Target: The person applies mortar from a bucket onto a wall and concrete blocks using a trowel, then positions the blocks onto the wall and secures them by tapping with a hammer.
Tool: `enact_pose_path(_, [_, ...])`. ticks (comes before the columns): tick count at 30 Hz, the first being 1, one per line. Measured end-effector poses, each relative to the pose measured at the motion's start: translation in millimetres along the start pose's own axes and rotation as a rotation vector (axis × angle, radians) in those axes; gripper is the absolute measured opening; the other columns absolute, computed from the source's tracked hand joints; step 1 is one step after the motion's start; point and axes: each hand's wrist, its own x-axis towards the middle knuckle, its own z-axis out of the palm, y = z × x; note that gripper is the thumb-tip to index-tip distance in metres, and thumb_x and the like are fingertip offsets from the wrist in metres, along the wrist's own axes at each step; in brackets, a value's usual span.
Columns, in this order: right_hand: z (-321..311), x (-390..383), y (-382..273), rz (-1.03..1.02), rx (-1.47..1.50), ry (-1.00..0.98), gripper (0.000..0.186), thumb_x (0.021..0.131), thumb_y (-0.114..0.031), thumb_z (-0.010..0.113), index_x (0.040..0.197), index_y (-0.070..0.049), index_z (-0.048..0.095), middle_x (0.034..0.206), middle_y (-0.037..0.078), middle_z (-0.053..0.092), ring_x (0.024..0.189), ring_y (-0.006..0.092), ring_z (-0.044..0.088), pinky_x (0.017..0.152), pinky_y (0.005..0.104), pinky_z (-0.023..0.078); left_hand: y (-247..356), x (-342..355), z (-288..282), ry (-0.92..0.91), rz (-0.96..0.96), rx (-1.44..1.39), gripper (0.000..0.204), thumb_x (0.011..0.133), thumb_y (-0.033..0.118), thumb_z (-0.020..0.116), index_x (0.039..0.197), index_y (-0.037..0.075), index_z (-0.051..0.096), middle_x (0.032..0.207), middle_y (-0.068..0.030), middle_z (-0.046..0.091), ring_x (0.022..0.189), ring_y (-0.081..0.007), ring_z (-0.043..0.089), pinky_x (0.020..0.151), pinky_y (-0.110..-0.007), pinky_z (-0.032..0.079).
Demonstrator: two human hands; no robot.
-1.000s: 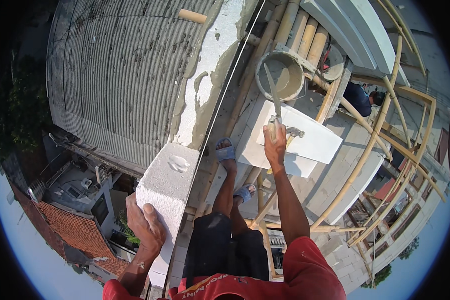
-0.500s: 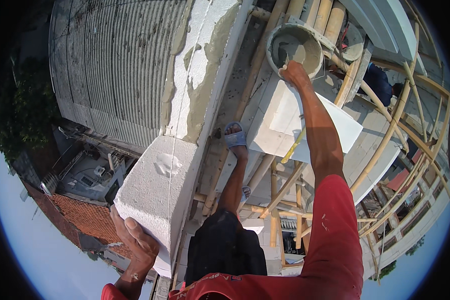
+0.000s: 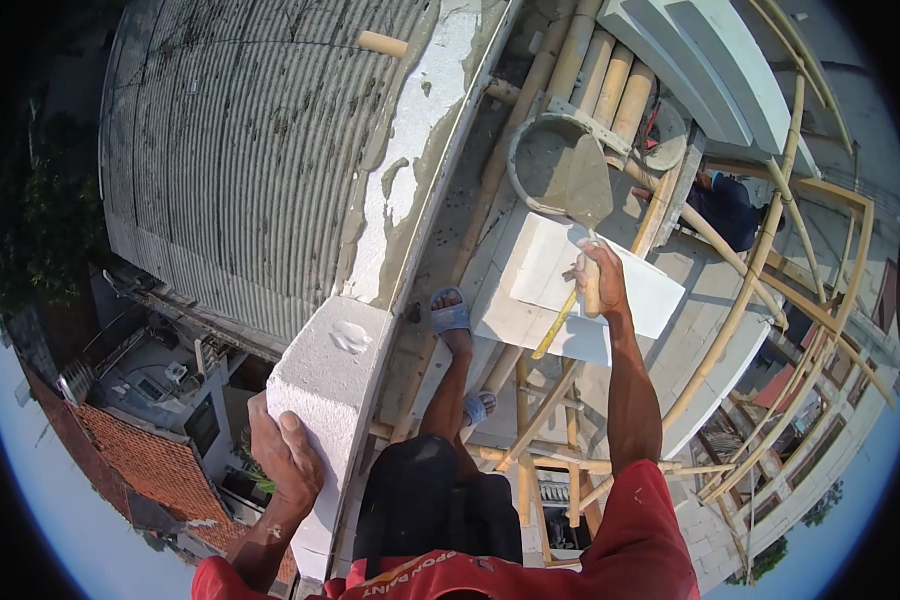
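Grey mortar [image 3: 436, 155] patches the white wall top [image 3: 425, 100]; stacked blocks [image 3: 645, 300] bear a yellow-handled tool [image 3: 555, 328].

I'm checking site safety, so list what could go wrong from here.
The yellow handle reaches the edge of the white blocks; a bump might knock it down. Open-toed sandals leave toes exposed should anything fall. The trowel in the right hand, overlapping the bucket in view, could catch its rim.

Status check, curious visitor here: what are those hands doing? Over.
Right hand gripping trowel, blade overlapping bucket from this view. Left hand against white block. Yellow-handled tool lying near right hand, possibly in its way.
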Motion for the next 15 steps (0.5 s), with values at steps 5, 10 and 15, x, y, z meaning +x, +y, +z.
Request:
enact_pose_path(5, [69.7, -30.3, -121.9, -0.324, -0.572, 0.13, 0.049, 0.1, -0.032, 0.056, 0.137, -0.001, 0.056, 0.093, 0.01, 0.062, 0.068, 0.0204, 0.064, 0.062, 0.0329, 0.051, -3.1, 0.8, -0.6, 0.016, 0.034, 0.05, 0.045, 0.106, 0.035, 0.044, 0.114, -0.007, 0.058, 0.099, -0.0234, 0.059, 0.088, -0.0415, 0.06, 0.08, -0.045, 0.047])
enact_pose_path(10, [148.2, -25.1, -238.1, -0.931, -1.481, 0.197, 0.046, 0.096, -0.024, 0.064, 0.138, -0.007, 0.058, 0.113, 0.02, 0.061, 0.086, 0.0364, 0.068, 0.072, 0.046, 0.055, -2.4, 2.3, -3.8, 0.009, 0.039, 0.074, 0.044, 0.105, 0.035, 0.047, 0.114, -0.006, 0.059, 0.102, -0.0234, 0.062, 0.09, -0.0412, 0.061, 0.082, -0.047, 0.047])
enact_pose_path(15, [182.2, 18.7, -275.8, -1.028, -1.903, 0.118, 0.049, 0.091, -0.015, 0.063, 0.138, -0.009, 0.055, 0.108, 0.02, 0.059, 0.087, 0.0401, 0.07, 0.07, 0.0512, 0.057, 3.5, 6.5, -4.6, 0.014, 0.052, 0.097, 0.044, 0.105, 0.036, 0.048, 0.115, -0.005, 0.059, 0.103, -0.0227, 0.063, 0.092, -0.0415, 0.061, 0.083, -0.048, 0.047])
